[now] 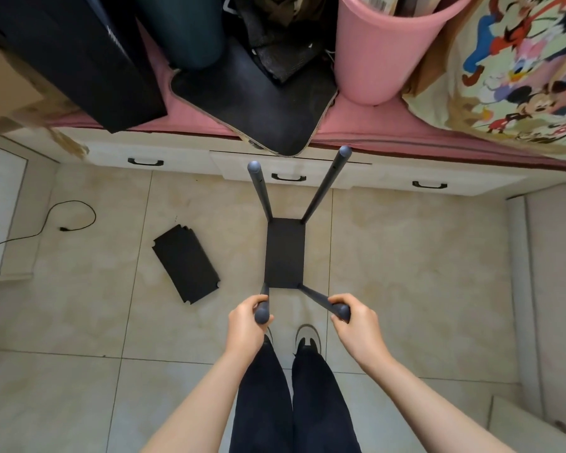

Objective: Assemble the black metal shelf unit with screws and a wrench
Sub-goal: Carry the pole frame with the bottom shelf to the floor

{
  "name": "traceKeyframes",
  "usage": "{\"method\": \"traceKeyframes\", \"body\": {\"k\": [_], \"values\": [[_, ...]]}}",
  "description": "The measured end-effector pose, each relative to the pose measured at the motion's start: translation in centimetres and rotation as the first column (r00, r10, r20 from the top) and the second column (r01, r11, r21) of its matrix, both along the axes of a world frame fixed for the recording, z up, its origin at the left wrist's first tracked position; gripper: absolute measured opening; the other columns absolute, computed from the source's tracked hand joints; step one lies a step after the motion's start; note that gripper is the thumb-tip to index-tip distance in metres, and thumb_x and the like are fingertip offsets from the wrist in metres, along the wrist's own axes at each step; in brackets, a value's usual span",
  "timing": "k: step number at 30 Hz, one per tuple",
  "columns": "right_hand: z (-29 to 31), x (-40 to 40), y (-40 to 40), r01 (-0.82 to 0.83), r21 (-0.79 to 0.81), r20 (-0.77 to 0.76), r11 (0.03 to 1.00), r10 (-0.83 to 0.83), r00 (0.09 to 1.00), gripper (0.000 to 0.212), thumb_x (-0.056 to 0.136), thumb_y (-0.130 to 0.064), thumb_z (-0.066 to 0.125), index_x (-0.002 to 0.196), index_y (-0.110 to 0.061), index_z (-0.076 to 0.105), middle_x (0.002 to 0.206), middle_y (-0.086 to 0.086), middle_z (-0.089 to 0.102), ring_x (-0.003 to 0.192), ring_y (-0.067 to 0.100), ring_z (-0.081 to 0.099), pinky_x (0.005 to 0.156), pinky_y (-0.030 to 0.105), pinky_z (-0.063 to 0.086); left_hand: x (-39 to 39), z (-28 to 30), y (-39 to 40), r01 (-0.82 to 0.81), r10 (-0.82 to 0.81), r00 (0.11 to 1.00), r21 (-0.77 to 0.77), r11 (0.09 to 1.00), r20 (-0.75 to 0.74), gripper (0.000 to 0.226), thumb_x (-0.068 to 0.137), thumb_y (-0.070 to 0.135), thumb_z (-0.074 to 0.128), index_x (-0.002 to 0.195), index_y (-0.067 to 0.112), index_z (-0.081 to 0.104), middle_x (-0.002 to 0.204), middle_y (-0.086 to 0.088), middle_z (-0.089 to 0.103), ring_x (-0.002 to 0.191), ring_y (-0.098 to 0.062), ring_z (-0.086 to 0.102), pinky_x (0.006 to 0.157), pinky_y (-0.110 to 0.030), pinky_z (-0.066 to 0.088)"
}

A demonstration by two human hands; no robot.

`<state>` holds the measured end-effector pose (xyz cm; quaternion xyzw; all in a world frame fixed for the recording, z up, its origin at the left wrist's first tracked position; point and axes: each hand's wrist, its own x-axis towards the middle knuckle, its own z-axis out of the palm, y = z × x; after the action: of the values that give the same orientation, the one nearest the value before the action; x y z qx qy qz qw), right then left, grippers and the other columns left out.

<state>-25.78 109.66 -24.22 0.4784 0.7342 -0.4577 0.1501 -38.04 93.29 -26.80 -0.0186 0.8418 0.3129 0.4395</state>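
The partly built black metal shelf unit (285,253) stands on the beige tiled floor (406,273) directly in front of the person's feet, seen from above: a flat black rectangular shelf panel sits low between four dark round metal poles that rise from its corners and splay toward the camera. The left hand (245,328) has its fingers and thumb curled round the rounded top of the near left pole (262,310), and the right hand (356,325) is wrapped in the same way round the top of the near right pole (327,304); both hold firmly, with nothing else in either hand. The far left pole (261,191) and the far right pole (328,183) stand free, their capped ends near the white drawer front (340,178) with its black handles. A second loose black metal shelf panel (186,263), with notched corners, lies flat on the tiles to the left of the unit, apart from it. Farther left a thin black cable (51,223) curls across the floor. Above the drawers runs a pink-covered ledge (389,125) carrying a black padded mat (252,103), a pink plastic bucket (383,50) and a cartoon-printed fabric bundle (520,70). A white shoe (307,335) shows below the hands.
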Motion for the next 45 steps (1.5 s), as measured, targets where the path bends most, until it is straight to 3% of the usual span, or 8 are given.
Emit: {"method": "traceKeyframes", "body": {"k": [7, 10, 17, 21, 26, 29, 37, 45], "values": [[3.9, -1.8, 0.4, -0.227, 0.071, -0.025, 0.971, 0.229, 0.973, 0.033, 0.094, -0.007, 0.054, 0.125, -0.017, 0.059, 0.12, -0.006, 0.057, 0.112, 0.012, 0.052, 0.088, 0.017, 0.036, 0.8, 2.8, -1.3, 0.005, -0.004, 0.998, 0.013, 1.0, -0.058, 0.04, 0.095, 0.001, 0.064, 0.132, 0.016, 0.062, 0.124, -0.002, 0.064, 0.112, -0.017, 0.06, 0.079, -0.011, 0.045], [6.9, -2.7, -0.1, -0.294, 0.125, -0.071, 0.948, 0.304, 0.95, 0.033, 0.097, -0.009, 0.051, 0.128, -0.017, 0.058, 0.128, -0.004, 0.057, 0.125, 0.013, 0.047, 0.097, 0.018, 0.031, 1.1, 5.2, -2.1, -0.026, 0.029, 0.996, 0.028, 0.999, -0.089, 0.046, 0.096, -0.004, 0.055, 0.133, 0.022, 0.061, 0.124, 0.002, 0.063, 0.106, -0.011, 0.06, 0.062, -0.001, 0.042], [14.6, -4.7, -4.1, -0.432, 0.168, -0.171, 0.886, 0.458, 0.872, 0.031, 0.099, -0.011, 0.05, 0.128, -0.016, 0.058, 0.128, -0.003, 0.058, 0.12, 0.014, 0.052, 0.103, 0.027, 0.041, 1.9, 12.8, -6.3, -0.211, 0.237, 0.949, 0.139, 0.968, -0.209, 0.038, 0.097, 0.001, 0.052, 0.124, 0.024, 0.064, 0.106, 0.01, 0.067, 0.1, -0.002, 0.061, 0.067, 0.002, 0.042], [18.1, -5.7, -8.2, -0.505, 0.201, -0.196, 0.84, 0.539, 0.819, 0.026, 0.099, -0.013, 0.052, 0.124, -0.015, 0.06, 0.123, -0.002, 0.06, 0.118, 0.013, 0.053, 0.099, 0.019, 0.038, 2.0, 17.3, -10.2, -0.324, 0.367, 0.886, 0.187, 0.927, -0.284, 0.035, 0.096, 0.005, 0.054, 0.123, 0.023, 0.066, 0.099, 0.013, 0.068, 0.089, 0.009, 0.06, 0.071, 0.0, 0.042], [21.1, -7.4, -15.0, -0.625, 0.216, -0.224, 0.75, 0.662, 0.716, 0.024, 0.1, -0.015, 0.051, 0.122, -0.017, 0.06, 0.119, -0.005, 0.06, 0.114, 0.011, 0.054, 0.101, 0.027, 0.044, 1.8, 21.9, -16.9, -0.413, 0.459, 0.805, 0.199, 0.889, -0.377, 0.033, 0.098, 0.011, 0.054, 0.124, 0.027, 0.065, 0.098, 0.015, 0.067, 0.091, 0.004, 0.06, 0.071, -0.004, 0.043], [22.1, -8.6, -19.7, -0.697, 0.237, -0.227, 0.677, 0.736, 0.637, 0.024, 0.1, -0.02, 0.05, 0.123, -0.021, 0.058, 0.12, -0.008, 0.058, 0.112, 0.01, 0.056, 0.101, 0.027, 0.045, 1.9, 23.8, -21.7, -0.433, 0.468, 0.768, 0.183, 0.882, -0.437, 0.035, 0.098, 0.013, 0.054, 0.128, 0.029, 0.064, 0.096, 0.02, 0.064, 0.091, 0.003, 0.059, 0.076, -0.012, 0.046], [23.8, -11.6, -35.0, -0.86, 0.354, -0.198, 0.367, 0.928, 0.314, 0.031, 0.102, -0.023, 0.046, 0.133, -0.022, 0.052, 0.128, -0.008, 0.053, 0.12, 0.007, 0.046, 0.093, 0.012, 0.031, 4.7, 27.3, -37.3, -0.491, 0.393, 0.666, 0.025, 0.871, -0.634, 0.036, 0.103, 0.022, 0.051, 0.138, 0.026, 0.058, 0.125, 0.01, 0.065, 0.106, -0.005, 0.06, 0.074, -0.006, 0.037], [26.3, -15.1, -49.1, -0.902, 0.427, -0.223, 0.057, 0.974, -0.044, 0.039, 0.102, -0.025, 0.044, 0.141, -0.02, 0.042, 0.133, -0.007, 0.051, 0.127, 0.01, 0.041, 0.099, 0.017, 0.033, 7.8, 31.0, -49.4, -0.705, 0.458, 0.51, -0.049, 0.707, -0.728, 0.034, 0.093, 0.009, 0.066, 0.126, 0.016, 0.068, 0.102, -0.001, 0.072, 0.094, -0.018, 0.067, 0.07, -0.024, 0.048]]}}
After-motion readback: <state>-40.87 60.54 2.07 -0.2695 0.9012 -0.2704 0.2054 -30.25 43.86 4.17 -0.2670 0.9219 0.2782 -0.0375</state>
